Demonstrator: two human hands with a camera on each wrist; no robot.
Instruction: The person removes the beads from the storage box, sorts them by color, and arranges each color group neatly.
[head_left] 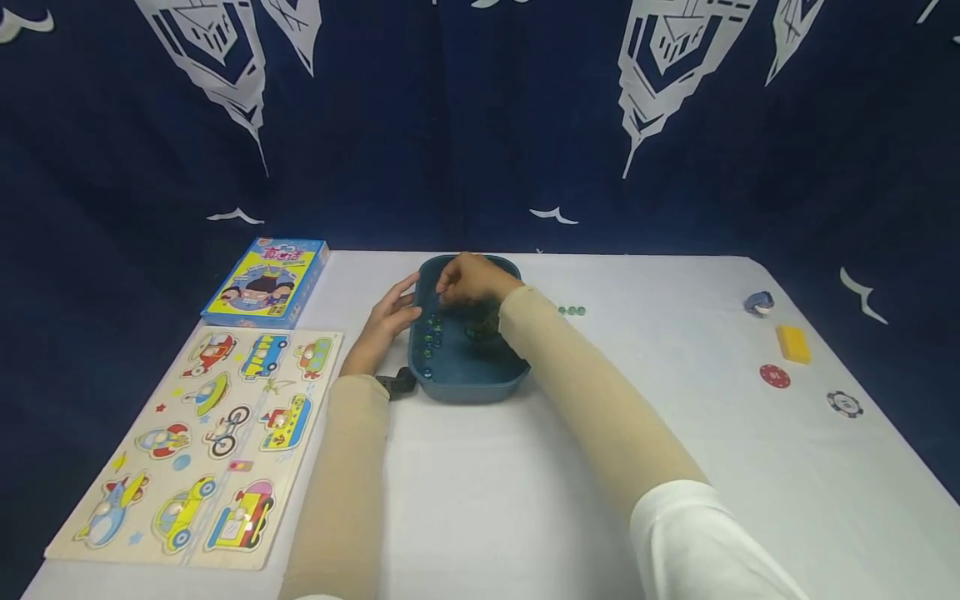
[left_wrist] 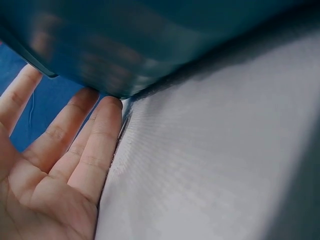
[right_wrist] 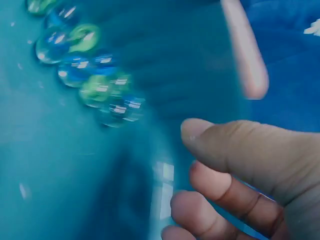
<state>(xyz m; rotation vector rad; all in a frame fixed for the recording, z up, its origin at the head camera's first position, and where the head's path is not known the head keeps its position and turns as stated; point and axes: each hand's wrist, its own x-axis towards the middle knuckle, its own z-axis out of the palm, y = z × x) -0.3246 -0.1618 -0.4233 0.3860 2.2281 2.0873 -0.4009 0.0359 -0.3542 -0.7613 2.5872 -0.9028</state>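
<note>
A dark teal rectangular tub (head_left: 480,392) stands on the table. Blue and green glass marbles (head_left: 432,333) line up along its left side, and more greenish ones lie partly in shadow near the right arm. Outside the tub's left wall, my left hand (head_left: 386,321) has its fingers extended; in the left wrist view the fingertips (left_wrist: 107,107) touch the tub's side. Over the tub's far left part hovers my right hand (head_left: 474,279). Its thumb (right_wrist: 225,145) and loosely bent fingers stand slightly apart in the right wrist view, with nothing visible between them, beside the marbles (right_wrist: 95,90).
Left of the tub lie a wooden vehicle puzzle board (head_left: 247,392) and a blue-yellow card box (head_left: 266,283). Green marbles (head_left: 572,310) sit in a row right of the tub. Far right are a yellow block (head_left: 793,344), a red chip (head_left: 775,377), a black-white chip (head_left: 845,404) and a small blue-grey object (head_left: 759,303).
</note>
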